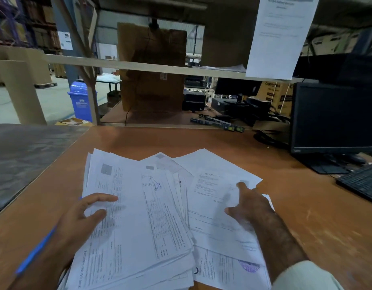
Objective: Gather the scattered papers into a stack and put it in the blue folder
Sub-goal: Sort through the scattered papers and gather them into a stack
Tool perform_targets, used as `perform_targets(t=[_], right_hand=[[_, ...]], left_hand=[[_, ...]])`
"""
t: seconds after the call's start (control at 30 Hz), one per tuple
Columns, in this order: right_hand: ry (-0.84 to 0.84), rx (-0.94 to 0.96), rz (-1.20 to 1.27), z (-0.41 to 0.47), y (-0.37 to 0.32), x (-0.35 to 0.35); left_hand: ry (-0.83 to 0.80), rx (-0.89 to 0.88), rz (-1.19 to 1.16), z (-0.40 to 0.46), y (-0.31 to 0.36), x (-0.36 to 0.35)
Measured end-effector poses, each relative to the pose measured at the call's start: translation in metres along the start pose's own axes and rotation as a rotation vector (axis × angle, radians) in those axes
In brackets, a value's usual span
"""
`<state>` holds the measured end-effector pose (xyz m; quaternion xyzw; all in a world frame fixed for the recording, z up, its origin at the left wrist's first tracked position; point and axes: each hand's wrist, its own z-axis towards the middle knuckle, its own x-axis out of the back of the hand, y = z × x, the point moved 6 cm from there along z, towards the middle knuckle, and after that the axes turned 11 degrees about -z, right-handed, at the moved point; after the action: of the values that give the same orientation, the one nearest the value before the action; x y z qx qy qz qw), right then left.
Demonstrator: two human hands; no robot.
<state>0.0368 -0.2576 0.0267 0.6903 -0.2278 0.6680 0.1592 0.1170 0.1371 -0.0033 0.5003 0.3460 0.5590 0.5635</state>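
We have both hands flat on the loose papers (151, 210), which lie fanned across the wooden desk (306, 216) right in front of us. Our left hand (82, 216) rests on the left heap with fingers spread wide and palm down, gripping nothing; we judge it sits there to pin that heap so the sheets do not slide while the other side is drawn in. Our right hand (250, 206) lies open on the sheets to its own side, the forefinger stretched toward the far corner of the top page and the thumb out toward the left hand. It holds nothing either, and looks placed to sweep those pages back toward the left heap.

The sheets overlap at differing angles, their corners poking out beyond our fingertips, so they are not yet squared into one stack.

A thin blue edge (34, 256) shows under our left wrist, running back toward our body. It may be the blue folder lying beneath the papers, but we cannot tell for sure. Well beyond the right hand stand a monitor (331, 118) and a keyboard (363, 183).
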Motion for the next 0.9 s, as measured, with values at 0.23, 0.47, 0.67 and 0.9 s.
perform_targets(t=[0.23,0.47,0.67,0.9], right_hand=[[-0.085,-0.048,0.829,-0.005,0.006,0.001],[-0.113,0.313,1.211,-0.045,-0.031,0.109],[-0.19,0.449,1.555,-0.053,-0.044,0.11],[-0.377,0.435,0.989,-0.009,-0.093,-0.004]], left_hand=[[0.023,-0.04,-0.078,0.002,-0.008,0.0],[0.052,-0.034,-0.085,0.004,-0.009,0.002],[0.068,-0.064,-0.09,0.005,-0.011,0.005],[0.103,-0.144,-0.097,-0.001,0.009,0.003]])
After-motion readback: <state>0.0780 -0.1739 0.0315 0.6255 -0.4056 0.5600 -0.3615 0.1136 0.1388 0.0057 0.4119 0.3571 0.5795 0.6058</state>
